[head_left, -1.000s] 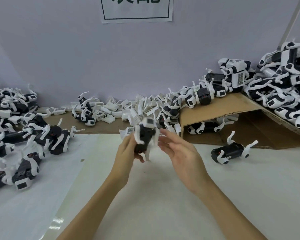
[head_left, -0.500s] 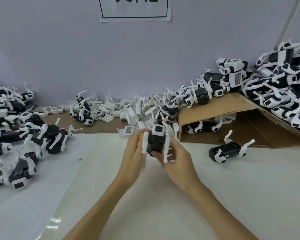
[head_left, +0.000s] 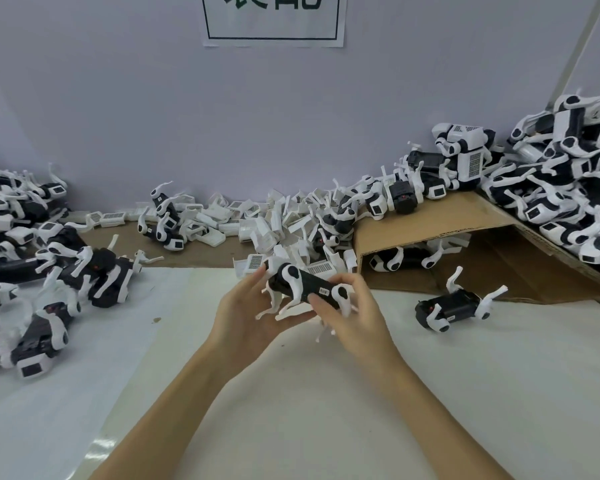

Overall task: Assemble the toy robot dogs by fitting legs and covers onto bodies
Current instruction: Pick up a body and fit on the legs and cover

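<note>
- Both hands grip one toy dog [head_left: 305, 287] above the table [head_left: 326, 393]: left hand [head_left: 246, 318] underneath, right hand [head_left: 355, 315] over its rear.
- Half a second ago it stood end-on; now it lies sideways.

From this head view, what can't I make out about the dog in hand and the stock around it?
- Dog: its underside and far side are hidden by the left hand and right hand; whether a cover is fitted cannot be told.
- Wall sign: top cut off by the frame edge, unreadable.
- Dog under the cardboard: partly shadowed and hidden.
- Right pile: cut off by the right edge.
</note>
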`<state>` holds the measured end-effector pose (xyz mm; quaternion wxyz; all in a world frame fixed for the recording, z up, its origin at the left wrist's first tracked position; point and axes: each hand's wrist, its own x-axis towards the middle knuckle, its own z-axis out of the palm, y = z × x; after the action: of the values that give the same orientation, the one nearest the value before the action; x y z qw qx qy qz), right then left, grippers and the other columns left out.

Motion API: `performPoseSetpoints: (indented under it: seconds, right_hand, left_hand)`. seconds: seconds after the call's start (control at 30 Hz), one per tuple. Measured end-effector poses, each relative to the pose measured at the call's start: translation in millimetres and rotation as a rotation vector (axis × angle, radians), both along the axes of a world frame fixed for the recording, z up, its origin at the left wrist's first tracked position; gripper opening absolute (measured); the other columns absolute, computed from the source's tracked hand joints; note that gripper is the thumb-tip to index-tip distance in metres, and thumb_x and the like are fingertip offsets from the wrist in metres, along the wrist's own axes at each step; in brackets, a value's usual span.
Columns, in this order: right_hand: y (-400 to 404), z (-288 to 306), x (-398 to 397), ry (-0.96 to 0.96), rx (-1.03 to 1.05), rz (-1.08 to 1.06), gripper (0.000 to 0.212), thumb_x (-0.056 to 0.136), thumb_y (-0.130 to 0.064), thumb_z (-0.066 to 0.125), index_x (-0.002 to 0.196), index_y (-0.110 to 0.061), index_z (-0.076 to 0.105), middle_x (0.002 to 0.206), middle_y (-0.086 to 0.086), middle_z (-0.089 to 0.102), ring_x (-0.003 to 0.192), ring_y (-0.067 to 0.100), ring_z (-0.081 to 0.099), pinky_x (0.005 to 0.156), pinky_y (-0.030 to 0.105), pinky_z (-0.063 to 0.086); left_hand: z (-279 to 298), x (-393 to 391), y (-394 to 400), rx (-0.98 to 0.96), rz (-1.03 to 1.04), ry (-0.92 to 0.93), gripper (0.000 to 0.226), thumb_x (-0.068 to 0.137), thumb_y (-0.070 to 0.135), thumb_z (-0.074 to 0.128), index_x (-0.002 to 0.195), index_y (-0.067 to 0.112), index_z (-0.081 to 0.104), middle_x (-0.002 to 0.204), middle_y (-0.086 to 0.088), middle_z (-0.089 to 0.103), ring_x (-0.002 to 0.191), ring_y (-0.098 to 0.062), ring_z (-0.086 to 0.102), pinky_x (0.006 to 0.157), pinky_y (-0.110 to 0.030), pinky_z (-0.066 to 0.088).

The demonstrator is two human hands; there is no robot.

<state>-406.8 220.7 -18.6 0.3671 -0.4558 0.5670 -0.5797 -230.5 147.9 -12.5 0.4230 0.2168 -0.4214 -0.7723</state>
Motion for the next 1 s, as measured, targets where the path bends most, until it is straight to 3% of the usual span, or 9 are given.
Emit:
performPoseSetpoints:
  seconds: [0.1, 0.2, 0.3, 0.37, 0.43, 0.57, 0.7, 0.83, 1.0]
  right_hand:
    - [2.4, 8.9, 6.7, -0.393, 0.028, 0.191, 0.025, 0.107, -0.035, 0.055, 0.128, -0.022, 0.054, 0.120, 0.017, 0.071, 0.095, 0.028, 0.073, 0.082, 0.046, 0.063]
    - [3.4, 10.2, 8.1, -0.444, 0.035, 0.212, 0.025, 0.110, -0.032, 0.049, 0.130, -0.017, 0.054, 0.118, 0.020, 0.070, 0.097, 0.036, 0.070, 0.085, 0.048, 0.062]
    - [3.1, 8.9, 3.1, -0.448, 0.019, 0.213, 0.029, 0.105, -0.023, 0.062, 0.133, -0.022, 0.058, 0.123, 0.021, 0.069, 0.109, 0.035, 0.073, 0.097, 0.048, 0.059]
    - [5.0, 6.1, -3.8, -0.196, -0.061, 0.228, 0.048, 0.099, -0.024, 0.071, 0.143, -0.036, 0.053, 0.129, 0.008, 0.069, 0.121, 0.024, 0.069, 0.108, 0.045, 0.053]
    - [7.2, 1.7, -3.9, 0.164, -0.145, 0.266, 0.069, 0.096, -0.025, 0.077, 0.152, -0.046, 0.042, 0.136, -0.010, 0.064, 0.133, 0.008, 0.057, 0.114, 0.033, 0.045]
    - [7.5, -13.0, 16.2, 0.556, -0.245, 0.232, 0.080, 0.092, -0.026, 0.081, 0.157, -0.043, 0.037, 0.143, -0.023, 0.052, 0.138, -0.003, 0.045, 0.111, 0.009, 0.031]
    - [9.3, -15.0, 29.4, 0.628, -0.274, 0.229, 0.079, 0.092, -0.039, 0.078, 0.158, -0.038, 0.036, 0.147, -0.025, 0.047, 0.143, 0.000, 0.042, 0.114, 0.013, 0.031]
    - [12.0, -15.8, 35.5, 0.608, -0.232, 0.289, 0.070, 0.101, -0.055, 0.059, 0.161, -0.040, 0.026, 0.156, -0.035, 0.033, 0.150, -0.004, 0.028, 0.119, 0.014, 0.024]
    - [2.7, -23.4, 29.5, 0.661, -0.117, 0.232, 0.053, 0.109, -0.045, 0.047, 0.158, -0.031, 0.034, 0.163, -0.021, 0.030, 0.152, -0.005, 0.020, 0.126, 0.031, 0.025]
  left_hand:
    - [-2.0, -1.0, 1.6, 0.021, 0.085, 0.011, 0.050, 0.102, 0.043, 0.061, 0.123, 0.000, 0.074, 0.128, -0.032, 0.068, 0.116, -0.054, 0.067, 0.102, -0.067, 0.054]
    - [0.3, -5.8, 2.6, -0.066, 0.189, -0.135, 0.056, 0.110, 0.052, 0.044, 0.112, 0.011, 0.082, 0.120, -0.025, 0.075, 0.107, -0.047, 0.073, 0.094, -0.060, 0.061]
    - [2.0, -7.1, -3.1, -0.158, 0.372, -0.381, 0.069, 0.110, 0.062, 0.030, 0.104, 0.020, 0.084, 0.101, -0.017, 0.080, 0.098, -0.036, 0.075, 0.084, -0.045, 0.063]
    - [1.8, -2.7, -6.9, -0.150, 0.412, -0.426, 0.079, 0.105, 0.073, 0.023, 0.103, 0.023, 0.084, 0.096, -0.015, 0.081, 0.091, -0.030, 0.073, 0.084, -0.038, 0.052]
    - [1.8, 2.3, -8.3, -0.144, 0.456, -0.403, 0.082, 0.099, 0.083, 0.026, 0.099, 0.026, 0.085, 0.097, -0.014, 0.081, 0.090, -0.029, 0.073, 0.082, -0.036, 0.047]
    - [1.1, 8.8, -10.9, -0.092, 0.620, -0.240, 0.078, 0.098, 0.079, 0.044, 0.069, 0.014, 0.077, 0.087, -0.013, 0.078, 0.084, -0.022, 0.073, 0.082, -0.040, 0.048]
    - [0.1, 21.6, -17.7, -0.050, 0.664, -0.082, 0.077, 0.102, 0.068, 0.046, 0.062, 0.007, 0.069, 0.075, -0.016, 0.069, 0.089, -0.030, 0.066, 0.082, -0.042, 0.049]
    - [1.5, 34.1, -26.0, -0.025, 0.662, -0.023, 0.074, 0.105, 0.063, 0.044, 0.065, 0.004, 0.066, 0.071, -0.013, 0.066, 0.077, -0.029, 0.067, 0.076, -0.036, 0.053]
    - [-5.1, 50.4, -40.2, 0.050, 0.745, -0.016, 0.073, 0.106, 0.061, 0.043, 0.064, 0.007, 0.068, 0.069, -0.010, 0.065, 0.069, -0.027, 0.067, 0.077, -0.037, 0.056]
